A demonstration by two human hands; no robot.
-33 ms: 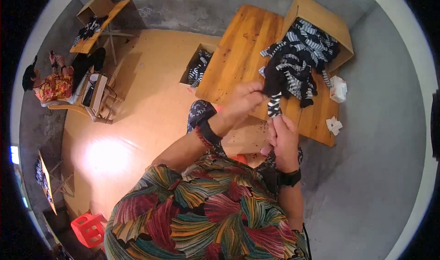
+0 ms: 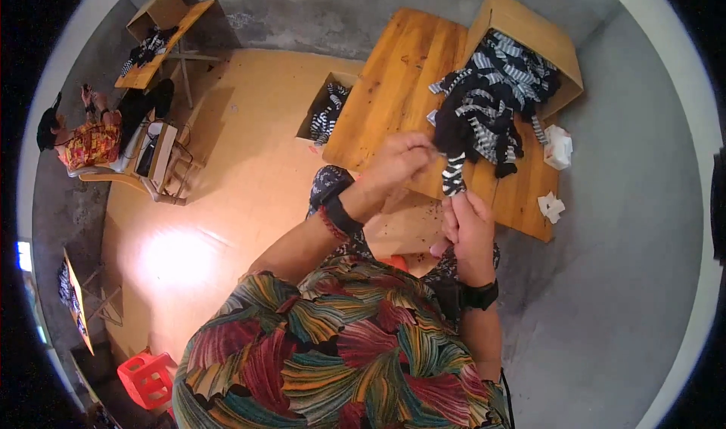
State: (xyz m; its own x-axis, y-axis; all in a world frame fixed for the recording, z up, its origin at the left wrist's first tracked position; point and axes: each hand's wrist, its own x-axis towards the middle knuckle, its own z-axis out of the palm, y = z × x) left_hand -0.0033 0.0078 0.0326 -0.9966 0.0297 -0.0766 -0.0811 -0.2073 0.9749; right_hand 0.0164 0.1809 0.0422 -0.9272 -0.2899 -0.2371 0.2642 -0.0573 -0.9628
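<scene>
My right hand [image 2: 470, 225] is closed on the lower end of a black-and-white striped sock [image 2: 453, 173]. The sock stretches up from my fingertips toward the dark edge of a heap of socks [image 2: 484, 115], and I cannot see where its upper end stops. Left of it, my left hand [image 2: 408, 158] has its fingers pinched together close to the heap's black cloth; what they hold is too small to make out. Both hands are over the near edge of a wooden table [image 2: 397, 70].
The heap spills from a tipped cardboard box [image 2: 571, 58]. A white tissue pack [image 2: 558, 148] and a crumpled tissue [image 2: 551, 207] lie at the right. Left of the table stands a carton of striped socks [image 2: 305, 123]. Another person [image 2: 91, 142] sits far left; a red stool [image 2: 144, 380] is lower left.
My left hand has shifted very slightly, its fingers still pinched. My right hand keeps its hold on the striped sock in nearly the same place.
</scene>
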